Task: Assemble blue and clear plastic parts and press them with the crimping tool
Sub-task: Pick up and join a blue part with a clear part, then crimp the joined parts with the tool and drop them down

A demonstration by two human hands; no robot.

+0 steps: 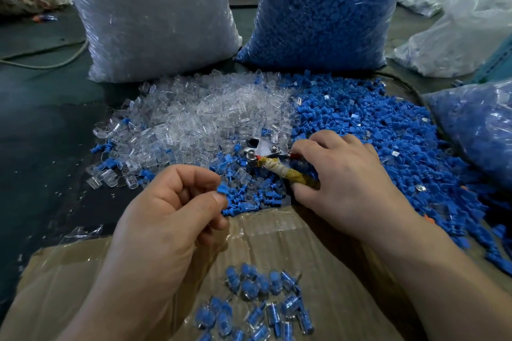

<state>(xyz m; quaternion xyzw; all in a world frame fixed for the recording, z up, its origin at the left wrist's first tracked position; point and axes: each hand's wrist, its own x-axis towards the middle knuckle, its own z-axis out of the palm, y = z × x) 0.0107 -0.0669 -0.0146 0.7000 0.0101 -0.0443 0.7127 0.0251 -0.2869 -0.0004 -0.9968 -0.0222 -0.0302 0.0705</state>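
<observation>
Blue part [222, 190] pinched in the left hand [166, 219], crimping tool [273, 165] gripped by the right hand [340, 174].
The part sits between left thumb and forefinger. The right hand's fingers curl round the tool's tape-wrapped handle, and its metal head lies where the clear pile [205, 113] meets the blue pile [374, 130]. Assembled pieces [257, 302] lie on cardboard [277, 232] nearest the person. A clear bag [149, 14] and a blue bag [324, 8] stand behind on the worktop [41, 133].

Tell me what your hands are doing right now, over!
Left hand pinches a blue part. Right hand grips the crimping tool by its wrapped handle. Loose parts crowd the tool's head.
</observation>
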